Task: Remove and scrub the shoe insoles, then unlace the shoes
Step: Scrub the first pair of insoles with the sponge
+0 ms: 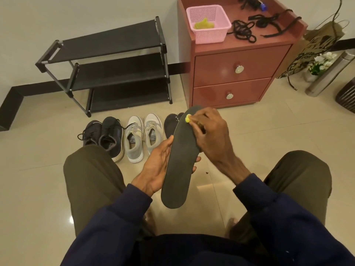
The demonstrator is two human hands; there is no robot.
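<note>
The left hand (159, 166) grasps a long dark grey foam insole (178, 169) while fingers of the right hand (213, 135) pinch a small yellow sponge (187, 118) against its far end.

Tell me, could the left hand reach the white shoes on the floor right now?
Probably not while busy: the left hand holds the black insole that the right hand touches with a yellow scrubber. The way itself looks free: the white shoes stand on the floor just ahead of it.
</note>
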